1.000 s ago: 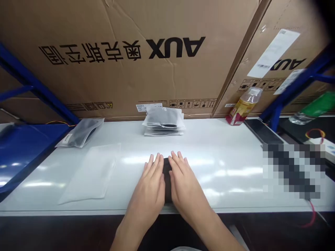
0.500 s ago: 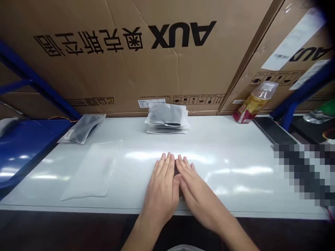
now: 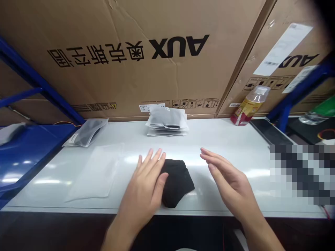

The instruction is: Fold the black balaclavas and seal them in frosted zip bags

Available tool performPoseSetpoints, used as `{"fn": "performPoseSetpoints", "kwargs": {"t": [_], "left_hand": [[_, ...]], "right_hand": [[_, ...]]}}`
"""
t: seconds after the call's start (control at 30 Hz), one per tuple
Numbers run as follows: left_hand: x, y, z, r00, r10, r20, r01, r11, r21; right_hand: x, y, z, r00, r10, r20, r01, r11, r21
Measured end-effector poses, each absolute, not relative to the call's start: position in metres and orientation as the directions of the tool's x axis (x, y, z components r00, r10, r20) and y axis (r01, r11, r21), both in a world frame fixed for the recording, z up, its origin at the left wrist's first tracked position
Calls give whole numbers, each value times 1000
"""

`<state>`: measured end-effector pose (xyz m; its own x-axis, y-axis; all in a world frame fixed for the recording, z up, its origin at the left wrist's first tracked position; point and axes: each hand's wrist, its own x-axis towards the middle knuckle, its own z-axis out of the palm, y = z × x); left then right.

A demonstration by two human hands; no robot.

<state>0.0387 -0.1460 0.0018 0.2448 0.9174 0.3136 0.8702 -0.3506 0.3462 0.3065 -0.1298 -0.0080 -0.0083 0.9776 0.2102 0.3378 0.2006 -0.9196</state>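
Observation:
A folded piece of black cloth (image 3: 178, 181) lies on the white tabletop (image 3: 209, 137) near its front edge. My left hand (image 3: 145, 184), fingers stretched out, is at the cloth's left side and covers part of it; whether it presses on the cloth I cannot tell. To the right of the cloth, apart from it, my right hand (image 3: 229, 179) is held in the air with straight fingers and holds nothing. A flat frosted zip bag (image 3: 94, 174) lies to the left of my left hand.
Several frosted bags with dark contents form a stack (image 3: 167, 120) at the back. Another filled bag (image 3: 87, 132) lies back left. A yellow and red bottle (image 3: 250, 104) stands back right, beside a dark flat object (image 3: 270, 130). Large cardboard boxes (image 3: 131, 80) wall off the rear.
My hands were side by side, flat over the cloth. They have moved apart, the left hand to the left and the right hand to the right, uncovering the black cloth.

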Motion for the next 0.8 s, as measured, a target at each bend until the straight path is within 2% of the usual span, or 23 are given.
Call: {"fn": "performPoseSetpoints", "kwargs": {"t": [0.07,0.1,0.17,0.23,0.3,0.47,0.57,0.67,0.8], "left_hand": [[4,-142,11,11,927,374,937,-140,319],[-15,-140,14,-159,924,347,954,53,297],[-50,-134,17,-413,900,137,905,390,170],[-70,-130,15,-495,866,-70,865,499,48],[-73,-130,11,-486,861,-151,870,493,10],[-38,-140,13,-423,892,-159,904,427,-12],[-22,-146,22,-379,910,-168,922,387,16],[-9,-155,33,-332,937,-111,924,347,162],[13,-170,40,-193,981,-13,827,170,535]], "right_hand": [[311,-131,-5,-21,971,239,356,230,-906],[314,-132,-5,-15,969,246,365,235,-901],[317,-130,-7,16,968,252,376,228,-898],[315,-129,-9,33,969,244,379,214,-900],[309,-129,-10,3,969,247,379,228,-897],[279,-134,2,-172,956,237,375,286,-882],[255,-135,11,-305,912,275,377,381,-844],[228,-130,18,-407,886,223,408,395,-823],[201,-118,25,-448,892,64,427,276,-861]]}}
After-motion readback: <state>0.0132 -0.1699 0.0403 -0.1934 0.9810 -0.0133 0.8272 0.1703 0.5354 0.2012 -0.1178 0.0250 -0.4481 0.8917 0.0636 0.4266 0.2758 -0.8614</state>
